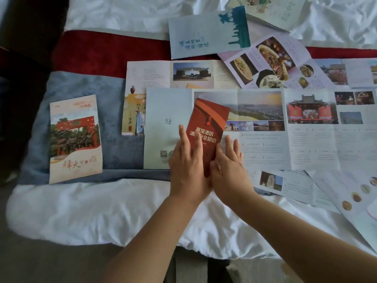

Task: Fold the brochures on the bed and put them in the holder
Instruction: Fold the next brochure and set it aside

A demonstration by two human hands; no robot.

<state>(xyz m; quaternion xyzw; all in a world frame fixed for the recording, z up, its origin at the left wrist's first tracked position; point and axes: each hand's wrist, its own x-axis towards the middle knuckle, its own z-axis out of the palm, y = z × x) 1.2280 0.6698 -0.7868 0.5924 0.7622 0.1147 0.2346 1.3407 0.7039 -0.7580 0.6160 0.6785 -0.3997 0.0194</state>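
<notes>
Pressed the red folded brochure, at centre atop an opened brochure reaching 3 o'clock, under left hand and right hand, fingers straight, gripping nothing; likely finishing its crease, next needing a pinch toward the unseen holder.

Brochures spread over the bed in front of me.

At centre I see a small folded brochure lying on a wide unfolded sheet, with my left hand flat on its near left part and my right hand against its right edge. Left of the sheet and apart from it, a closed brochure lies on the bed runner. Behind the sheet lies another unfolded brochure, to its right a food leaflet, and further back a folded leaflet. More open sheets lie at near right.
</notes>
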